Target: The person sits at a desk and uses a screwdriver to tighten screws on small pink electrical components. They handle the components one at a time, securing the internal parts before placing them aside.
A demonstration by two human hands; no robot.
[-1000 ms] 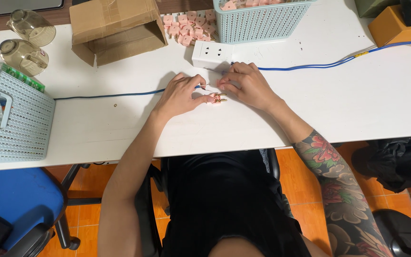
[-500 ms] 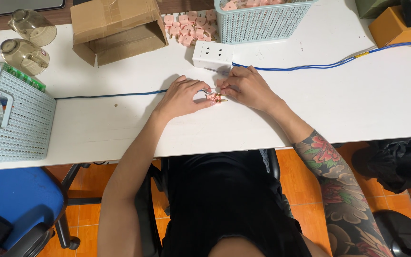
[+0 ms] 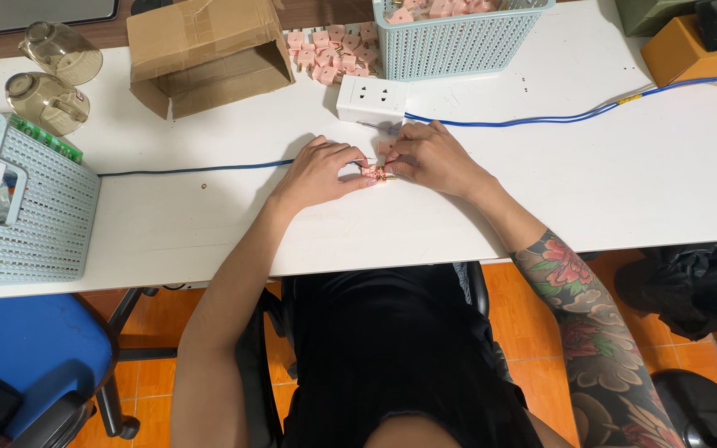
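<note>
My left hand (image 3: 319,172) and my right hand (image 3: 431,158) meet at the middle of the white table (image 3: 209,224). Between their fingertips they pinch a small pink part with a brass piece (image 3: 376,172), held just above the tabletop. Most of the part is hidden by my fingers. A white socket block (image 3: 370,99) lies just beyond my hands. A blue cable (image 3: 201,169) runs left from under my left hand, and another stretch of blue cable (image 3: 541,119) runs right from the block.
A pile of pink parts (image 3: 329,50) lies behind the socket block, beside an open cardboard box (image 3: 209,50). A pale blue basket (image 3: 458,37) holds more pink parts. Another pale blue basket (image 3: 35,207) sits far left, with two glass mugs (image 3: 47,75). Blue chair (image 3: 26,357) below.
The hands stay in the same spot. The fingers have shifted slightly around the small pink part, and its brass piece now shows between them.
</note>
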